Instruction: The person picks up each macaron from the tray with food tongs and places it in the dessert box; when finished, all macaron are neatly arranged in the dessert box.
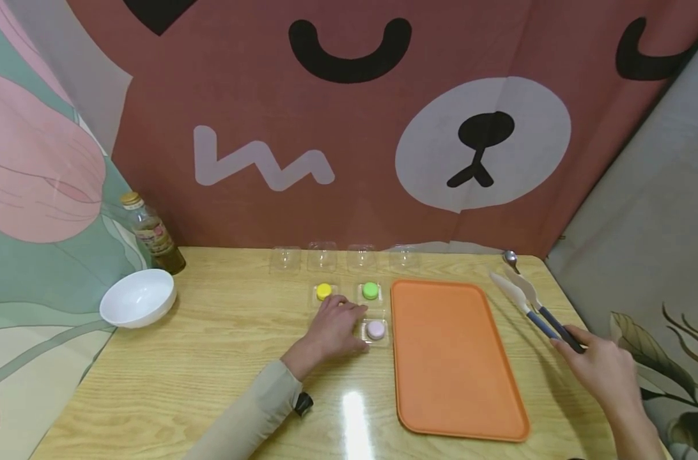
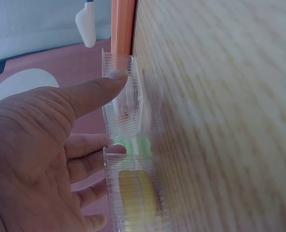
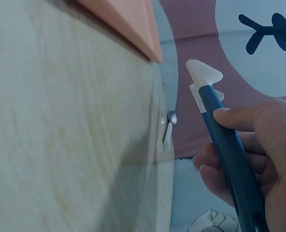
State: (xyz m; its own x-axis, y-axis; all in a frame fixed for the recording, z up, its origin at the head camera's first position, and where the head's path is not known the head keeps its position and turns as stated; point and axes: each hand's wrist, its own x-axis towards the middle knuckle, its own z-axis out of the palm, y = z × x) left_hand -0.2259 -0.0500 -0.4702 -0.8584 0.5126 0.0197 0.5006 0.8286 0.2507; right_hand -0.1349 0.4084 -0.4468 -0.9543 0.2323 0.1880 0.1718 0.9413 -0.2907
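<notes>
My left hand (image 1: 334, 329) reaches over the clear plastic box (image 1: 365, 340) that holds a lilac macaron (image 1: 375, 329). Its thumb and fingers are spread, fingertips right at the box's left side. Beyond that hand, a yellow macaron (image 1: 324, 291) and a green macaron (image 1: 370, 291) sit in clear boxes of their own; in the left wrist view the yellow one (image 2: 138, 195) shows through its box wall below the fingers. Above the table's right side, my right hand (image 1: 604, 364) grips tongs (image 3: 230, 150) by their blue handles, their white tips apart and pointing away.
An orange tray (image 1: 455, 358) lies between the hands. Several clear plastic covers (image 1: 362, 258) line the table's back edge, and a small spoon (image 1: 511, 258) rests at the back right. At the far left stand a white bowl (image 1: 139, 298) and a bottle (image 1: 155, 236) with a yellow cap.
</notes>
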